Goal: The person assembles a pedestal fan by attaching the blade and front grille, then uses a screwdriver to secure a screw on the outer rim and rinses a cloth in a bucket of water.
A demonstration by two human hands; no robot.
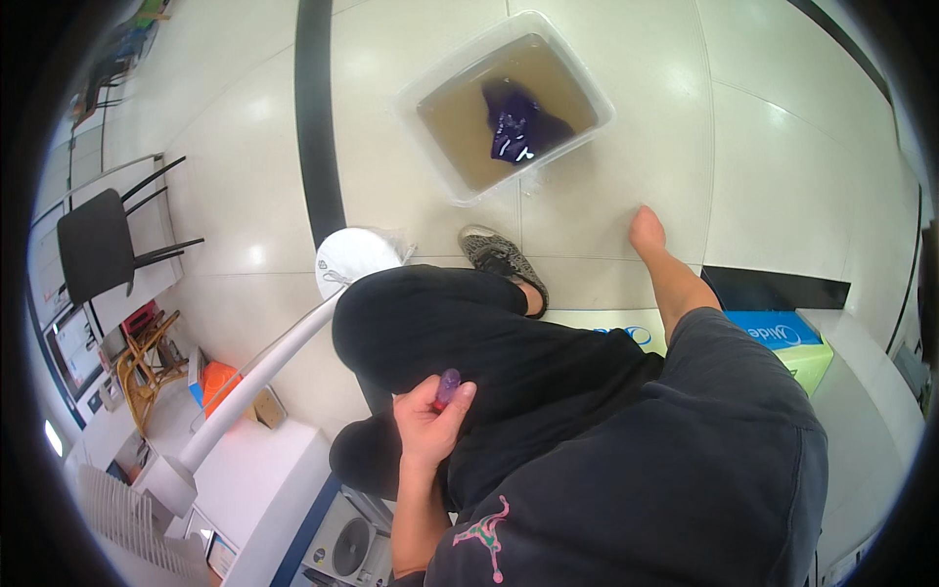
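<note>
My left hand (428,421) is closed, raised over my black-trousered lap. It grips a small rod-like thing with a translucent purple rounded end and some red (448,384); its lower part is hidden in the fist, so its kind does not show. My right hand (647,233) hangs at the end of my outstretched arm, above the tiled floor. Its fingers are turned away from view, and nothing shows in it. Ahead of me stands a whitish plastic tub (437,162) of murky brown water. A wet, dark purple cloth (526,127) bulges partly above the water.
A white pedestal fan's round base (354,262) stands by my knee, its pole (264,375) slanting leftward. My shoe (494,256) is on the floor near the tub. A blue and green box (778,333) lies at right. Far left is a black chair (96,245).
</note>
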